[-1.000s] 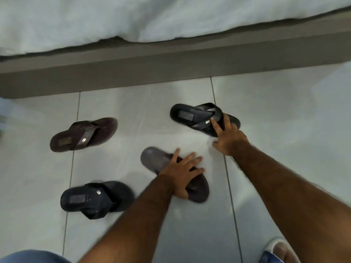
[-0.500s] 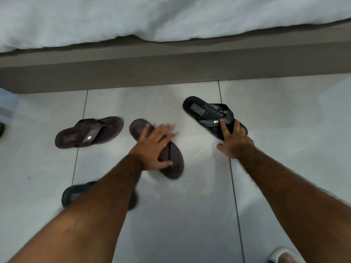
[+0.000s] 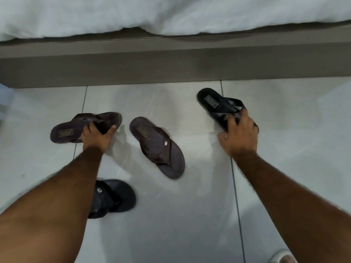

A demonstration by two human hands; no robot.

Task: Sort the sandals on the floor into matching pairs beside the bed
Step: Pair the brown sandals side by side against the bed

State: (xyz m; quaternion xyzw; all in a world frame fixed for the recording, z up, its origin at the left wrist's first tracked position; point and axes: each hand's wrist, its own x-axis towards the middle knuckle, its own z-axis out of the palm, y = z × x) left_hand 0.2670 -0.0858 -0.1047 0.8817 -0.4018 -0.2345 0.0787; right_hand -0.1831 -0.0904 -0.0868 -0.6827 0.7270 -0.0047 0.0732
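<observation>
Two brown sandals and two black sandals lie on the pale tiled floor beside the bed. My left hand point(image 3: 97, 136) grips the strap of the left brown sandal point(image 3: 65, 132). The second brown sandal point(image 3: 152, 141) lies free just to its right, toe pointing toward me. My right hand point(image 3: 238, 136) is closed on the toe end of a black sandal point(image 3: 212, 103) at the right. The other black sandal point(image 3: 115, 197) lies near me, partly hidden under my left forearm.
The grey bed frame point(image 3: 171, 63) runs across the top, with white bedding point(image 3: 171, 14) hanging over it. A white-soled foot or shoe point(image 3: 281, 258) shows at the bottom right edge.
My left hand let go of the second brown sandal and took hold of the left brown one. My right hand closed around the black sandal, which turned slightly.
</observation>
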